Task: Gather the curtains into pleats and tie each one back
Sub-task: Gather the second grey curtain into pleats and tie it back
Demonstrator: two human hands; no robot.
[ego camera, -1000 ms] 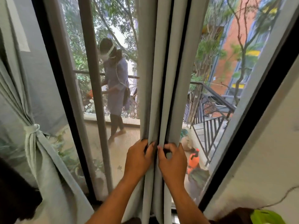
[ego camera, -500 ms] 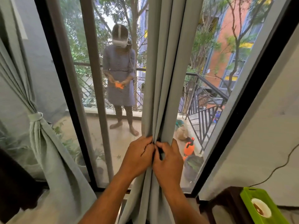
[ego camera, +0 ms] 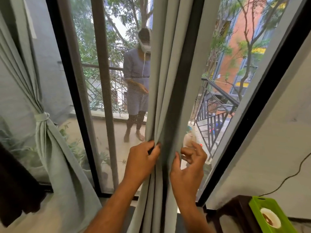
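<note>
Your left hand (ego camera: 143, 158) pinching gathered folds of the pale grey-green fabric curtain (ego camera: 165, 84), your right hand (ego camera: 188, 167) loosely spread, thumb against the next fold

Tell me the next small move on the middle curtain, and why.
Probably bring the right hand back onto the curtain to pinch its next fold toward the left hand: the left grips the pleats, the right's fingers hang loose off the right edge, and no tie is on.
</note>
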